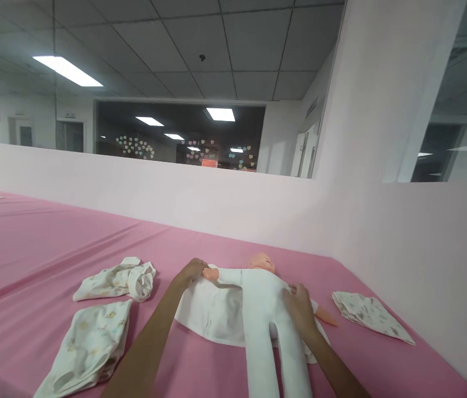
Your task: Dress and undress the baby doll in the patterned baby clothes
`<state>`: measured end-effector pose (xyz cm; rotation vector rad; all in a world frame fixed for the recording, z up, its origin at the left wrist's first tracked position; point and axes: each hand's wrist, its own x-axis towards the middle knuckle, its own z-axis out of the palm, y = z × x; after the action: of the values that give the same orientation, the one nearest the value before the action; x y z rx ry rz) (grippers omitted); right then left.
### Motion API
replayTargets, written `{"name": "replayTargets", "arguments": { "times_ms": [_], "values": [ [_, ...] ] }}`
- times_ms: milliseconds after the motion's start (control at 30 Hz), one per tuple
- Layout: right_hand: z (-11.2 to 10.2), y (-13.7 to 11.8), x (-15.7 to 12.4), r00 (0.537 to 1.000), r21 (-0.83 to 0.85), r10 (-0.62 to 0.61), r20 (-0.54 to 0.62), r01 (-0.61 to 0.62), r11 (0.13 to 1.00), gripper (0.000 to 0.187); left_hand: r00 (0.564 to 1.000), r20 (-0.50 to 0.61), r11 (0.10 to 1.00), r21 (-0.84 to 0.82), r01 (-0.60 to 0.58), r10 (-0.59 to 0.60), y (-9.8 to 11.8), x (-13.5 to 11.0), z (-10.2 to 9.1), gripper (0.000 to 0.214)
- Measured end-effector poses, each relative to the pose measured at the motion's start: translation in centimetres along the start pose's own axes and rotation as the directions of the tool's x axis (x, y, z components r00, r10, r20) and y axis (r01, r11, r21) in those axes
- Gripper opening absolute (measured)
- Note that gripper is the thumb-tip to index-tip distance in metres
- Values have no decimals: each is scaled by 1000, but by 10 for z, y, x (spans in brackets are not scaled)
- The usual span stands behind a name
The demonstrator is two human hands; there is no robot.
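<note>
A baby doll (262, 298) in a white bodysuit lies on its back, head away from me, its face partly in view. Beneath it a white cloth garment (216, 320) is spread out, mostly to the left. My left hand (193, 270) is closed at the garment's upper left edge, right beside the doll's bare hand (210, 273); its fingertips are partly hidden. Against the doll's side, at chest height, rests my right hand (299, 309), fingers bent and slightly apart. The doll's other arm (326, 316) sticks out past my right hand.
Two patterned white cloth items, a bunched garment (113, 281) and a folded one (88, 345), lie on the left. A folded patterned cloth (372, 315) is on the right. Pink sheeting (154, 243) covers the table, bounded by a white wall (200, 193) with windows.
</note>
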<state>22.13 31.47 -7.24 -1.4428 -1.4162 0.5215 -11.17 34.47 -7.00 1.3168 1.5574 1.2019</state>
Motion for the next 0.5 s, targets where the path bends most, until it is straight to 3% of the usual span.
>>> {"name": "replayTargets", "arguments": {
  "times_ms": [67,133,200,267,367,500],
  "values": [
    [12,-21,2,977,-108,-169,132,184,977,38,999,34,999,-53,8,-6,9,-3,-3,20],
    [31,-41,0,904,-169,-320,285,376,911,35,999,37,995,-104,-4,8,20,-8,-1,15],
    [54,-58,-4,832,-224,-391,393,499,837,32,999,22,990,-141,-32,35,32,-16,0,15],
    [76,-69,-6,797,-291,-394,457,553,781,28,998,5,986,-156,-65,66,43,-26,0,19],
    [99,-74,-4,795,-384,-348,497,561,734,27,993,-29,982,-143,-122,119,59,-42,-2,24],
    [118,-72,3,838,-483,-265,477,502,717,28,982,-15,977,-103,-189,188,79,-58,12,27]
  ]
}}
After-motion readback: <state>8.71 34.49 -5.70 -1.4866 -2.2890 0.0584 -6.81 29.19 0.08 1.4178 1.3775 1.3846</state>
